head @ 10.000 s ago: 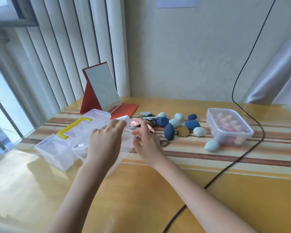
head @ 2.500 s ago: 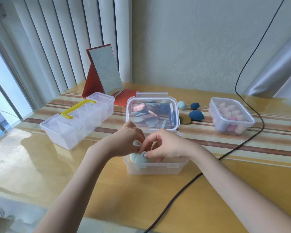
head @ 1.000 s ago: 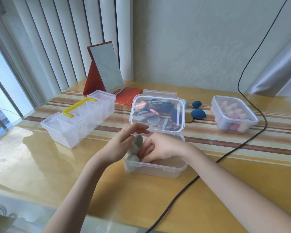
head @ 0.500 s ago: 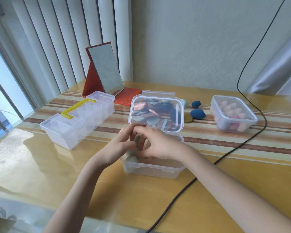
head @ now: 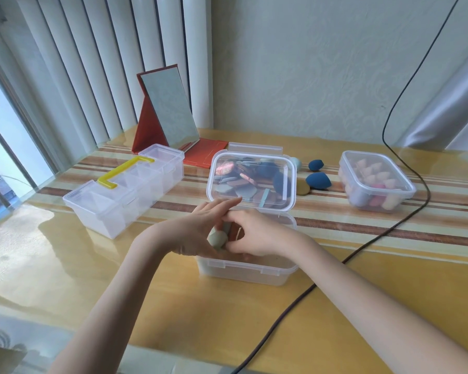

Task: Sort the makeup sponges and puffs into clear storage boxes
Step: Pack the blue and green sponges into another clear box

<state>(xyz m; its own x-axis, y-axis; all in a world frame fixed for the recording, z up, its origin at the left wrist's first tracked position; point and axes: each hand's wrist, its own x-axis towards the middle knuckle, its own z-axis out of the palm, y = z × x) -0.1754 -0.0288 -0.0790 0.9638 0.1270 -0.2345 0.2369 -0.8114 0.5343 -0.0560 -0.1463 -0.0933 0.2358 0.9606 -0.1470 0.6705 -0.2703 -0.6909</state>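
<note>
since half a second ago both hands have sunk lower into the near clear box [head: 245, 268], so the placing step looks nearly finished. the left hand [head: 197, 230] curls its grip round a pale green sponge [head: 217, 238], smooth, soft-looking and egg-shaped; the right hand [head: 254, 233] just beside it has fingers bent, and i cannot tell what they hold. beyond the grip, the raised lid [head: 250, 182] shows flat puffs [head: 238, 182] through glossy plastic.

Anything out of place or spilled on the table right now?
Nothing spilled. A few sponges lie loose on the striped runner, not boxed, and a black cable trails across the table beside the open box.
</note>
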